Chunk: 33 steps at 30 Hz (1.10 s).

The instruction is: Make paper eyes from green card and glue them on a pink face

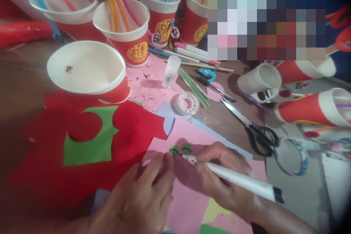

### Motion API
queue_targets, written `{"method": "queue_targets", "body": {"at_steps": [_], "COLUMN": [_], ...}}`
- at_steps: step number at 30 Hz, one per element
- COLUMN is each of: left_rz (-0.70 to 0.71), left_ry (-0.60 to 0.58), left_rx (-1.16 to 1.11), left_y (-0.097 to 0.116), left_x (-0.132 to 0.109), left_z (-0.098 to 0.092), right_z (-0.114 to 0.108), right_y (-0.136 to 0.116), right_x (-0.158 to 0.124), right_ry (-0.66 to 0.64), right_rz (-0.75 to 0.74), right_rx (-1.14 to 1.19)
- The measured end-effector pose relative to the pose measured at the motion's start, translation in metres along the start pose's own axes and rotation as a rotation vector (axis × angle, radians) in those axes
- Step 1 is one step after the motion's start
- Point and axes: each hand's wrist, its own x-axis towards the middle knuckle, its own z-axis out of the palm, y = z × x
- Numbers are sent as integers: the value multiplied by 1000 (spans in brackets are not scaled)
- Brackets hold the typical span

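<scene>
My right hand (222, 175) is closed round a white marker pen (244, 181), its tip touching a small green paper disc (174, 150). A second green disc (187, 148) lies just right of it. Both rest on a pink paper sheet (189, 197). My left hand (142, 193) presses down beside the left disc, its fingertips pinched against the disc's edge and the sheet.
Red paper (38, 175) with a green cut-out piece (90, 146) lies left. Red-and-white paper cups (87, 71) holding coloured straws stand behind. Black-handled scissors (255, 129), a tape roll (188, 103), a glue bottle (170, 71), pens and tipped cups (307, 109) sit right.
</scene>
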Motion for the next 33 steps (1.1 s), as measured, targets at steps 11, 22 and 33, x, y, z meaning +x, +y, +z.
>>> {"method": "queue_targets", "body": {"at_steps": [11,22,33], "left_rz": [-11,56,-14], "left_ry": [-18,-28,40], "left_rx": [-8,46,-27], "left_y": [-1,-14,-20], "left_x": [2,1,4], "left_z": [1,7,4], "right_z": [4,4,0], "right_y": [14,15,15], "right_x": [-2,5,5], "right_ry": [232,188,112], "right_rz": [180,194,153], "right_rx": [165,160,87]}}
